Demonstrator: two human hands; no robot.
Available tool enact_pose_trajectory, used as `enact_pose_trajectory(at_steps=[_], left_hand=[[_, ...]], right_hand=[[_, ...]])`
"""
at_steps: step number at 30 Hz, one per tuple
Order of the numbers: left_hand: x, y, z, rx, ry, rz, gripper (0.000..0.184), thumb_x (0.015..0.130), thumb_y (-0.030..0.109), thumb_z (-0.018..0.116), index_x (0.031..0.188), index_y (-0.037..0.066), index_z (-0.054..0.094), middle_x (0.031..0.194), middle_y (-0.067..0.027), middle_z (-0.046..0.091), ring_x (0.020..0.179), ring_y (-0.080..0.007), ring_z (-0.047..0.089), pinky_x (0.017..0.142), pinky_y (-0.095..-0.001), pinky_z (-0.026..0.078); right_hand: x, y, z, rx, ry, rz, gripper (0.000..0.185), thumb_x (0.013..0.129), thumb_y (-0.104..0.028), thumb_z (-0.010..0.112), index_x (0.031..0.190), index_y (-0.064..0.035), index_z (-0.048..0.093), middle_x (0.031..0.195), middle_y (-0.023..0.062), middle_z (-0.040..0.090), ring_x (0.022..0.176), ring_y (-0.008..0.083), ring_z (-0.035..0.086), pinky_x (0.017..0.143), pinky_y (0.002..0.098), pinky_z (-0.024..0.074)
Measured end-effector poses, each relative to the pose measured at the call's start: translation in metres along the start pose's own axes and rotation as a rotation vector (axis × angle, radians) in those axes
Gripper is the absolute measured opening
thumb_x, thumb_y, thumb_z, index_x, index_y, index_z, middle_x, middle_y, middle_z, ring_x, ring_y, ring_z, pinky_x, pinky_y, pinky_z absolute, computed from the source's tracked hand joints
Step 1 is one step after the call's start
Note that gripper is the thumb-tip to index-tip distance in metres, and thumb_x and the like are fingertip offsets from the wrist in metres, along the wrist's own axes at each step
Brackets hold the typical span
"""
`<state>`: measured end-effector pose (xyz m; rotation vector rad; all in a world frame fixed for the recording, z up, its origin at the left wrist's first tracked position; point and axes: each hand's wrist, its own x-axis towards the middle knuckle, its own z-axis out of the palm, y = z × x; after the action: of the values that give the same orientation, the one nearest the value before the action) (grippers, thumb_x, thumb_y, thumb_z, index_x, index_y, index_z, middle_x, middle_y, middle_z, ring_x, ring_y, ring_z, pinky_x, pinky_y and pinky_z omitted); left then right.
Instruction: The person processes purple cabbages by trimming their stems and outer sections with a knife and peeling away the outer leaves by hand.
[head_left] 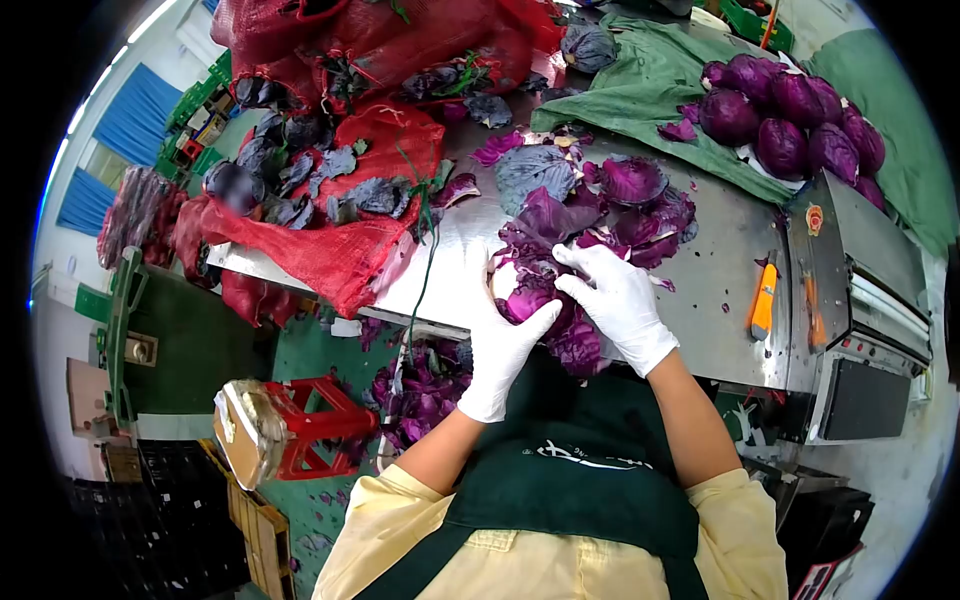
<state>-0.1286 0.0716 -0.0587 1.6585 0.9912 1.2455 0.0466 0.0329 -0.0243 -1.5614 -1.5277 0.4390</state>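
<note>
Both my hands wear white gloves at the table's front edge. My left hand point(508, 345) is at the left side of a purple cabbage point(530, 290) with loosened leaves, its thumb and fingers round it. On the right, my right hand point(612, 300) has its fingers on the leaves with thumb and index apart. Torn purple leaves point(575, 350) hang below the hands. Just behind them lie a bluish-green cabbage point(535, 177) and a peeled purple one point(633, 181) among loose leaves.
Red mesh sacks point(375, 250) with dark cabbages cover the left. Several peeled cabbages point(780, 145) rest on green cloth point(650, 90) at back right. An orange cutter point(764, 298) lies right, beside a metal machine point(860, 290). A red stool point(325, 425) stands below left, near discarded leaves point(420, 390).
</note>
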Motion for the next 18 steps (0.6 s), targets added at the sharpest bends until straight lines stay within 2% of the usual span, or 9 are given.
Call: enact_pose_trajectory(at_steps=[2, 5, 8, 9, 12, 14, 15, 17, 18], left_hand=[[0.002, 0.000, 0.001, 0.006, 0.004, 0.011, 0.119, 0.069, 0.025, 0.092, 0.156, -0.007, 0.017, 0.151, -0.0239, 0.034, 0.139, -0.0309, 0.039, 0.117, -0.0406, 0.031], [0.003, -0.002, 0.001, 0.031, 0.023, 0.027, 0.120, 0.068, 0.027, 0.093, 0.155, -0.009, 0.017, 0.151, -0.0242, 0.034, 0.139, -0.0316, 0.039, 0.117, -0.0409, 0.031], [0.004, -0.001, -0.002, 0.068, 0.007, -0.007, 0.118, 0.068, 0.027, 0.092, 0.154, -0.010, 0.019, 0.151, -0.0244, 0.035, 0.138, -0.0321, 0.039, 0.117, -0.0411, 0.032], [0.005, 0.000, -0.003, 0.085, -0.018, -0.046, 0.116, 0.069, 0.027, 0.092, 0.153, -0.010, 0.021, 0.150, -0.0242, 0.035, 0.138, -0.0322, 0.039, 0.117, -0.0413, 0.032], [0.007, -0.013, -0.002, 0.038, 0.007, -0.038, 0.110, 0.071, 0.027, 0.091, 0.152, -0.009, 0.025, 0.148, -0.0226, 0.038, 0.137, -0.0317, 0.041, 0.116, -0.0411, 0.032], [0.007, -0.010, -0.002, -0.002, -0.002, -0.046, 0.108, 0.071, 0.026, 0.090, 0.151, -0.008, 0.027, 0.146, -0.0219, 0.039, 0.136, -0.0313, 0.041, 0.116, -0.0409, 0.033], [0.007, -0.009, -0.002, -0.038, -0.009, -0.062, 0.105, 0.072, 0.025, 0.090, 0.151, -0.007, 0.028, 0.145, -0.0212, 0.040, 0.135, -0.0309, 0.042, 0.115, -0.0407, 0.033], [0.006, -0.010, -0.003, -0.083, -0.004, -0.069, 0.104, 0.073, 0.024, 0.089, 0.151, -0.006, 0.028, 0.144, -0.0208, 0.041, 0.135, -0.0302, 0.043, 0.115, -0.0405, 0.034], [0.005, -0.011, -0.003, -0.041, 0.006, -0.054, 0.103, 0.073, 0.024, 0.089, 0.151, -0.006, 0.029, 0.144, -0.0206, 0.041, 0.134, -0.0303, 0.043, 0.115, -0.0408, 0.034]], right_hand=[[0.000, 0.003, -0.001, -0.293, 0.066, -0.238, 0.033, 0.088, -0.025, 0.073, 0.117, -0.0083, 0.071, 0.096, 0.0101, 0.072, 0.086, 0.0276, 0.071, 0.072, 0.0383, 0.0566], [-0.001, 0.009, 0.009, -0.327, 0.158, -0.278, 0.025, 0.089, -0.022, 0.071, 0.110, -0.0072, 0.071, 0.091, 0.0106, 0.072, 0.080, 0.0275, 0.071, 0.069, 0.0397, 0.0571], [-0.001, 0.014, 0.014, -0.226, 0.218, -0.130, 0.017, 0.091, -0.019, 0.069, 0.102, -0.0057, 0.070, 0.089, 0.0117, 0.072, 0.075, 0.0295, 0.071, 0.067, 0.0406, 0.0569], [0.003, 0.021, 0.017, -0.152, 0.265, -0.131, 0.012, 0.092, -0.016, 0.067, 0.096, -0.0056, 0.069, 0.086, 0.0121, 0.071, 0.070, 0.0301, 0.069, 0.064, 0.0396, 0.0560], [0.008, 0.030, 0.022, -0.168, 0.303, -0.138, 0.013, 0.093, -0.017, 0.066, 0.095, -0.0044, 0.069, 0.080, 0.0120, 0.070, 0.064, 0.0269, 0.068, 0.058, 0.0355, 0.0536], [0.012, 0.032, 0.019, 0.084, 0.218, 0.145, 0.018, 0.093, -0.020, 0.068, 0.096, -0.0013, 0.068, 0.075, 0.0056, 0.066, 0.057, 0.0157, 0.060, 0.053, 0.0311, 0.0466], [0.013, 0.032, 0.017, 0.084, 0.219, 0.135, 0.018, 0.093, -0.020, 0.068, 0.096, -0.0013, 0.068, 0.075, 0.0056, 0.066, 0.057, 0.0157, 0.060, 0.053, 0.0311, 0.0466], [0.011, 0.020, 0.010, 0.401, 0.087, 0.444, 0.023, 0.093, -0.025, 0.067, 0.094, -0.0020, 0.069, 0.068, 0.0067, 0.068, 0.061, 0.0186, 0.065, 0.057, 0.0335, 0.0501], [0.010, 0.013, 0.006, 0.325, 0.043, 0.442, 0.024, 0.093, -0.028, 0.069, 0.098, -0.0040, 0.071, 0.074, 0.0048, 0.070, 0.069, 0.0180, 0.068, 0.066, 0.0351, 0.0530]])
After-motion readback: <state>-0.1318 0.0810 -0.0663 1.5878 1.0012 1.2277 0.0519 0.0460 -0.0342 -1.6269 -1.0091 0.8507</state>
